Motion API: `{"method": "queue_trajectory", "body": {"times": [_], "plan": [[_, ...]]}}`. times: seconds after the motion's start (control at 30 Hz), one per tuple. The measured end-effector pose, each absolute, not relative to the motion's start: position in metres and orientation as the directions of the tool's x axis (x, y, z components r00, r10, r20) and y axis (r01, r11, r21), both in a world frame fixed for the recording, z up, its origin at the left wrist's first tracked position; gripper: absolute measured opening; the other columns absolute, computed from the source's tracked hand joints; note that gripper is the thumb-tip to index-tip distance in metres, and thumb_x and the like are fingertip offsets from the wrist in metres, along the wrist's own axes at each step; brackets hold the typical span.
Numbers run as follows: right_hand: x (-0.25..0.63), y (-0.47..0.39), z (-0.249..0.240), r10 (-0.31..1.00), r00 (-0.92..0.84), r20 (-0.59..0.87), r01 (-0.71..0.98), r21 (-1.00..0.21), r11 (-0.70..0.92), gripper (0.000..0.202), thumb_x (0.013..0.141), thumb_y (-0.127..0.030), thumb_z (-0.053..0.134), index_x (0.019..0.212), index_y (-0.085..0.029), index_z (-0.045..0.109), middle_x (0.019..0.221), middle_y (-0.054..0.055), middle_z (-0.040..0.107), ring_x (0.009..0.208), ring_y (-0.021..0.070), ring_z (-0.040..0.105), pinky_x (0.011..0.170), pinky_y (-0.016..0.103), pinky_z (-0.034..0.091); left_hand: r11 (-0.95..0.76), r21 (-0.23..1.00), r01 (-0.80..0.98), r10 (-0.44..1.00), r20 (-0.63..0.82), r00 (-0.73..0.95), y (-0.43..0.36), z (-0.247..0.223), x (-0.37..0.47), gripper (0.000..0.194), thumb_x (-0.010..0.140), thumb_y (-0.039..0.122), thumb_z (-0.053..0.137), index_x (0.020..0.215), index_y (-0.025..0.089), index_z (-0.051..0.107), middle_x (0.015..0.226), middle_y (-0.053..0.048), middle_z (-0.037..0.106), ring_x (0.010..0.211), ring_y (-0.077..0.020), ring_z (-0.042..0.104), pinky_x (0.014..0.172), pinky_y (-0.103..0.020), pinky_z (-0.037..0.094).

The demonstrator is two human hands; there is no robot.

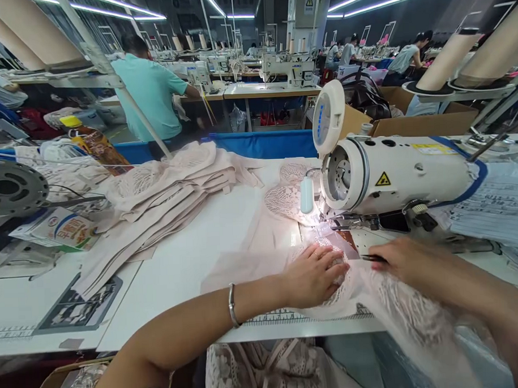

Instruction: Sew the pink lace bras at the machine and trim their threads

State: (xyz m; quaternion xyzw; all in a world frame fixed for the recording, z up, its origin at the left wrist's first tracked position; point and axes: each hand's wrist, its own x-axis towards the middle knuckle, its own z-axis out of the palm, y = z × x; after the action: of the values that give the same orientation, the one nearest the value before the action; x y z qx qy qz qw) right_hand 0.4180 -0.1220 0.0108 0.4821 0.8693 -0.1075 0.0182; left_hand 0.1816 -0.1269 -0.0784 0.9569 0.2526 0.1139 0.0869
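Note:
My left hand (317,274) lies flat with fingers stretched out on pale pink lace fabric (280,202), just in front of the needle area of a white sewing machine (394,169). My right hand (403,262) is closed around a small dark pointed tool (374,258), mostly hidden in its fingers, so I cannot tell its exact kind. Its tip points left toward the fabric near my left hand. A lit area marks the stitching spot under the machine head. More lace (416,307) drapes over the table's front edge below my right hand.
Stacked pink pieces (169,197) cover the left of the table (176,270). A drink bottle (98,146), a carton (58,228) and a black motor-like wheel (14,185) stand farther left. Thread cones (447,60) rise at right. A person in a turquoise shirt (147,96) sits ahead.

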Motion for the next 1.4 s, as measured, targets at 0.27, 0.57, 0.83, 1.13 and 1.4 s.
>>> {"method": "queue_trajectory", "body": {"times": [0.27, 0.57, 0.83, 1.13, 1.4], "plan": [[0.373, -0.087, -0.072, 0.952, -0.163, 0.260, 0.913, -0.325, 0.245, 0.018, 0.087, -0.034, 0.049, 0.084, -0.023, 0.063, 0.082, 0.005, 0.073, 0.065, 0.0195, 0.062, 0.055, 0.027, 0.035, -0.775, 0.531, 0.344, 0.535, 0.261, 0.803, -0.084, -0.085, 0.169, 0.029, 0.104, 0.021, 0.040, 0.118, 0.020, 0.066, 0.122, -0.004, 0.072, 0.115, -0.0159, 0.065, 0.101, -0.028, 0.049], [0.370, -0.095, -0.080, 0.940, -0.156, 0.305, 0.891, -0.368, 0.267, 0.024, 0.085, -0.036, 0.048, 0.065, -0.023, 0.048, 0.055, -0.001, 0.056, 0.050, 0.0147, 0.047, 0.054, 0.025, 0.033, -0.741, -0.089, 0.666, 0.610, 0.328, 0.722, -0.109, -0.098, 0.182, 0.056, 0.104, 0.042, 0.042, 0.132, -0.004, 0.056, 0.135, -0.025, 0.061, 0.129, -0.0326, 0.054, 0.106, -0.044, 0.040], [0.366, -0.101, -0.088, 0.930, -0.207, 0.305, 0.911, -0.287, 0.297, 0.007, 0.084, -0.021, 0.048, 0.080, -0.023, 0.053, 0.062, 0.000, 0.064, 0.052, 0.0176, 0.059, 0.053, 0.026, 0.036, -0.766, -0.233, 0.599, 0.504, 0.362, 0.785, -0.110, -0.102, 0.182, 0.053, 0.105, 0.038, 0.038, 0.125, -0.005, 0.062, 0.129, -0.024, 0.066, 0.128, -0.0321, 0.056, 0.112, -0.042, 0.033], [0.363, -0.103, -0.095, 0.808, -0.393, 0.439, 0.875, -0.092, 0.476, 0.020, 0.091, -0.008, 0.042, 0.095, -0.016, 0.060, 0.066, 0.004, 0.069, 0.057, 0.0182, 0.066, 0.056, 0.026, 0.042, -0.815, 0.051, 0.577, 0.560, 0.322, 0.763, -0.100, -0.087, 0.174, 0.044, 0.098, 0.041, 0.049, 0.119, 0.003, 0.062, 0.137, -0.026, 0.058, 0.118, -0.0344, 0.060, 0.085, -0.043, 0.050], [0.365, -0.109, -0.094, 0.762, -0.467, 0.449, 0.836, -0.056, 0.546, 0.032, 0.091, -0.008, 0.042, 0.111, -0.012, 0.067, 0.095, 0.012, 0.075, 0.077, 0.0203, 0.072, 0.070, 0.028, 0.056, -0.806, 0.176, 0.565, 0.591, 0.285, 0.755, -0.095, -0.085, 0.173, 0.055, 0.094, 0.040, 0.055, 0.131, -0.001, 0.052, 0.140, -0.025, 0.056, 0.120, -0.0356, 0.055, 0.090, -0.044, 0.047]]}}
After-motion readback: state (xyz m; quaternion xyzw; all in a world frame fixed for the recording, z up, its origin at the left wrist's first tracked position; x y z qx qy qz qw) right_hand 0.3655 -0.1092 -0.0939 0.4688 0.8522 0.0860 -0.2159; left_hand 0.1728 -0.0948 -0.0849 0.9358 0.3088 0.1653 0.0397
